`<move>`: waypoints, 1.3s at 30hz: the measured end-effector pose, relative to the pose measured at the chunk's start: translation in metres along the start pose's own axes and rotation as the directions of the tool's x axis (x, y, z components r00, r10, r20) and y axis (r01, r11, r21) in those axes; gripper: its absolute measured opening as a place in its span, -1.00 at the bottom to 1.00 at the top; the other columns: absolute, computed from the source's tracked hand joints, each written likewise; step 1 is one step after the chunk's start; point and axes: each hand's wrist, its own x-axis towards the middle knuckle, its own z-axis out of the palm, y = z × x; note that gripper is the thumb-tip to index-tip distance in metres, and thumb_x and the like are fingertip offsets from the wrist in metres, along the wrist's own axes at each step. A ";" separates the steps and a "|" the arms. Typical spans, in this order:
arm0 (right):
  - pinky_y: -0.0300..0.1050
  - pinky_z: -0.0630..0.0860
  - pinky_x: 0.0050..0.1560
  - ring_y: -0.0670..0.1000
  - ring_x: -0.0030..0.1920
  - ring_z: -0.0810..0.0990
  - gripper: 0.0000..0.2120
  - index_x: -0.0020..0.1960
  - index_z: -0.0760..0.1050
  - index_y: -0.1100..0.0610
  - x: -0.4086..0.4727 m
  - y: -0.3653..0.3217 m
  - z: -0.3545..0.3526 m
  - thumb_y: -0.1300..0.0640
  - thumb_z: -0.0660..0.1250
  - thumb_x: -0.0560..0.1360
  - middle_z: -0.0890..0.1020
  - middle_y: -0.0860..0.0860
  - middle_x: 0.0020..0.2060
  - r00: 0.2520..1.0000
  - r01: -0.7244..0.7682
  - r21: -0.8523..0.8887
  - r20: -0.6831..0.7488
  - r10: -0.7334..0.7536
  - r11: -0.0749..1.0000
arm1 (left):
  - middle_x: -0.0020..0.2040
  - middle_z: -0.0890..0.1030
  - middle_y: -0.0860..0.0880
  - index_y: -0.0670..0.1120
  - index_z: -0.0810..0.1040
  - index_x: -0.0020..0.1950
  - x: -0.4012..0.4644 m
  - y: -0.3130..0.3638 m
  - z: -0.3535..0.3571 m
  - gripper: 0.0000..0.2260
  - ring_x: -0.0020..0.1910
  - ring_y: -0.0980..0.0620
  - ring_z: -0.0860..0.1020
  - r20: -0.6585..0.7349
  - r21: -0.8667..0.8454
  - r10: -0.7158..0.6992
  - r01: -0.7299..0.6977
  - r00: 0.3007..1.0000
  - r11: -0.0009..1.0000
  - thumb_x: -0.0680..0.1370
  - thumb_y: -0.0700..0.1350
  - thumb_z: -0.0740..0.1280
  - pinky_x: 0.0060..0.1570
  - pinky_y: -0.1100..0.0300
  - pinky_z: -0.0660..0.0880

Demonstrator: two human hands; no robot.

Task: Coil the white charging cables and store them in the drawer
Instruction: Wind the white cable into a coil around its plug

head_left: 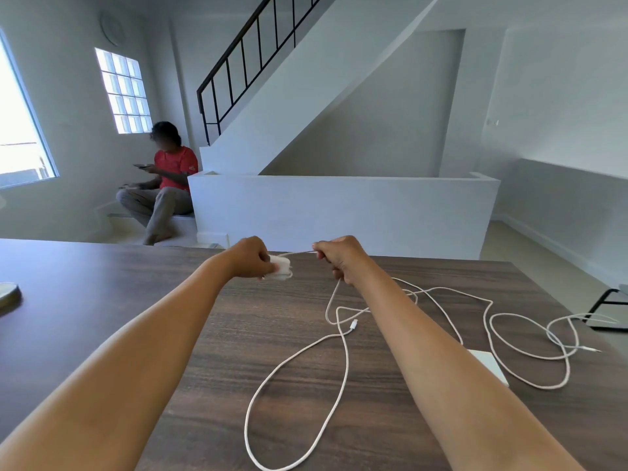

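My left hand (253, 256) grips a small coil of white cable (282, 266) above the far part of the dark wooden table (102, 300). My right hand (336, 256) pinches the same cable a short way to the right, the strand taut between both hands. From my right hand the white cable (339, 355) drops to the table and runs in a big loose loop toward me, its plug (354, 323) lying mid-table. A second white cable (530, 355) sprawls in loops on the right. No drawer is in view.
A flat white block (489, 365) lies on the table beside my right forearm. A round object (8, 294) sits at the table's left edge. A black chair frame (608, 304) stands off the right side. A person sits on the floor beyond the table.
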 end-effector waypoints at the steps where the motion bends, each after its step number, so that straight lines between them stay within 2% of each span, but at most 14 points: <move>1: -0.28 0.15 -0.56 -0.03 -0.55 0.19 -0.69 -0.44 0.44 0.13 -0.002 0.002 0.002 0.15 0.35 0.46 0.30 0.00 -0.54 0.999 -0.004 0.012 0.033 0.004 1.000 | -0.38 0.55 -0.13 -0.23 0.57 -0.32 0.002 -0.001 0.000 -0.71 -0.38 -0.02 0.44 -0.063 -0.024 -0.023 0.021 0.998 0.999 0.49 -0.05 0.37 -0.31 0.21 0.36; 3: -0.32 0.10 -0.61 -0.06 -0.58 0.16 -0.68 -0.42 0.42 0.13 -0.005 0.004 0.006 0.13 0.32 0.49 0.27 -0.02 -0.53 0.993 -0.025 0.052 0.116 0.019 0.998 | -0.37 0.48 -0.16 -0.19 0.47 -0.37 0.007 -0.002 0.000 -0.69 -0.39 -0.04 0.39 -0.208 -0.155 -0.103 0.071 0.973 0.985 0.50 -0.04 0.36 -0.35 0.18 0.33; 5: -0.34 0.07 -0.62 -0.10 -0.63 0.14 -0.66 -0.40 0.40 0.14 -0.009 0.006 0.010 0.09 0.29 0.54 0.24 -0.03 -0.54 0.975 -0.064 0.082 0.216 0.045 0.995 | -0.32 0.56 -0.17 -0.20 0.50 -0.36 0.012 -0.001 -0.002 -0.70 -0.38 -0.05 0.49 -0.281 -0.426 -0.219 0.083 0.934 0.901 0.50 -0.05 0.36 -0.26 0.16 0.48; 7: -0.34 0.06 -0.63 -0.13 -0.65 0.13 -0.64 -0.37 0.40 0.13 -0.011 0.009 0.012 0.03 0.26 0.57 0.23 -0.05 -0.56 0.952 -0.081 0.076 0.302 0.055 0.994 | -0.28 0.60 -0.16 -0.23 0.53 -0.32 0.016 0.005 -0.005 -0.72 -0.33 0.01 0.60 -0.231 -0.690 -0.281 0.047 0.932 0.723 0.52 -0.09 0.38 -0.01 0.08 0.59; 8: -0.35 0.07 -0.62 -0.14 -0.64 0.14 -0.63 -0.35 0.41 0.13 -0.011 0.011 0.012 -0.01 0.25 0.58 0.23 -0.06 -0.56 0.938 -0.075 0.054 0.344 0.052 0.996 | -0.28 0.58 -0.14 -0.23 0.52 -0.32 0.017 0.010 -0.008 -0.72 -0.34 0.06 0.60 -0.203 -0.777 -0.292 0.028 0.934 0.629 0.52 -0.10 0.38 0.02 0.10 0.60; 11: -0.33 0.10 -0.61 -0.14 -0.62 0.14 -0.60 -0.32 0.44 0.12 -0.010 0.020 0.013 -0.12 0.24 0.57 0.23 -0.09 -0.57 0.902 -0.038 -0.021 0.430 0.043 0.999 | -0.22 0.53 -0.12 -0.24 0.52 -0.23 0.014 0.021 -0.024 -0.77 -0.28 0.08 0.56 -0.108 -0.948 -0.290 -0.010 0.951 0.318 0.55 -0.12 0.34 -0.23 0.29 0.62; 13: -0.30 0.11 -0.60 -0.13 -0.60 0.15 -0.58 -0.34 0.43 0.11 -0.009 0.030 0.010 -0.18 0.26 0.53 0.23 -0.10 -0.59 0.912 -0.018 -0.046 0.409 0.035 0.999 | -0.12 0.54 -0.15 -0.26 0.55 -0.08 0.006 0.021 -0.035 -0.79 -0.20 0.04 0.54 -0.030 -0.966 -0.188 0.019 0.982 0.257 0.58 -0.11 0.28 -0.30 0.34 0.59; 16: -0.28 0.10 -0.56 -0.09 -0.55 0.14 -0.51 -0.43 0.40 0.08 -0.006 0.040 0.007 -0.29 0.33 0.43 0.23 -0.09 -0.57 0.953 0.039 -0.089 0.303 -0.010 0.995 | -0.07 0.55 -0.17 -0.26 0.51 0.13 -0.010 0.016 -0.049 -0.75 -0.20 0.05 0.52 0.087 -0.957 0.021 0.077 0.996 0.278 0.63 -0.11 0.18 -0.27 0.34 0.59; 21: -0.27 0.07 -0.56 -0.10 -0.62 0.10 -0.47 -0.47 0.33 0.09 0.002 0.039 -0.002 -0.28 0.44 0.33 0.21 -0.14 -0.67 0.972 0.126 -0.095 0.210 -0.104 0.988 | -0.24 0.64 -0.07 -0.25 0.52 0.07 -0.031 0.015 -0.068 -0.78 -0.34 0.13 0.58 0.372 -0.857 0.246 0.229 0.895 0.462 0.56 -0.16 0.17 -0.34 0.35 0.56; 24: -0.31 0.15 -0.57 -0.14 -0.63 0.17 -0.50 -0.46 0.34 0.12 0.007 0.032 -0.006 -0.21 0.50 0.31 0.32 -0.13 -0.66 0.967 0.203 -0.139 0.182 -0.177 0.969 | -0.26 0.62 -0.04 -0.25 0.55 0.02 -0.037 0.017 -0.075 -0.75 -0.35 0.14 0.55 0.549 -0.698 0.263 0.263 0.793 0.666 0.47 -0.13 0.23 -0.33 0.37 0.53; 27: -0.21 0.24 -0.38 -0.08 -0.51 0.24 -0.49 -0.47 0.30 0.12 0.013 0.025 -0.012 -0.16 0.50 0.33 0.31 0.01 -0.51 0.961 0.266 -0.176 0.124 -0.247 0.948 | -0.22 0.62 -0.06 -0.23 0.60 0.02 -0.035 0.017 -0.075 -0.78 -0.34 0.11 0.50 0.649 -0.452 0.152 0.217 0.745 0.865 0.50 -0.12 0.29 -0.33 0.35 0.48; 32: -0.21 0.32 -0.34 -0.09 -0.48 0.34 -0.61 -0.43 0.44 0.13 0.013 0.006 -0.011 -0.08 0.46 0.40 0.43 -0.02 -0.51 0.957 0.290 -0.211 0.083 -0.279 0.933 | -0.20 0.57 -0.15 -0.37 0.58 0.07 -0.022 0.002 -0.055 -0.70 -0.37 0.07 0.47 0.473 -0.186 -0.055 0.161 0.879 0.969 0.56 -0.11 0.30 -0.31 0.29 0.45; 36: -0.22 0.36 -0.35 -0.06 -0.48 0.39 -0.64 -0.51 0.47 0.11 0.004 -0.010 0.003 0.05 0.37 0.44 0.48 0.00 -0.52 0.957 0.289 -0.201 0.050 -0.285 0.936 | -0.28 0.63 -0.14 -0.30 0.63 -0.13 -0.017 -0.007 -0.038 -0.63 -0.34 0.02 0.51 0.223 0.001 -0.056 0.057 0.973 0.998 0.55 0.02 0.30 -0.15 0.17 0.46; 39: -0.22 0.32 -0.43 -0.07 -0.50 0.37 -0.61 -0.55 0.44 0.09 -0.004 -0.016 0.012 0.12 0.28 0.45 0.53 -0.03 -0.48 0.960 0.276 -0.150 0.092 -0.265 0.949 | -0.37 0.53 -0.13 -0.24 0.52 -0.32 -0.011 -0.009 -0.026 -0.60 -0.39 0.00 0.43 -0.027 0.083 -0.029 0.031 0.999 0.996 0.56 0.03 0.26 -0.24 0.14 0.38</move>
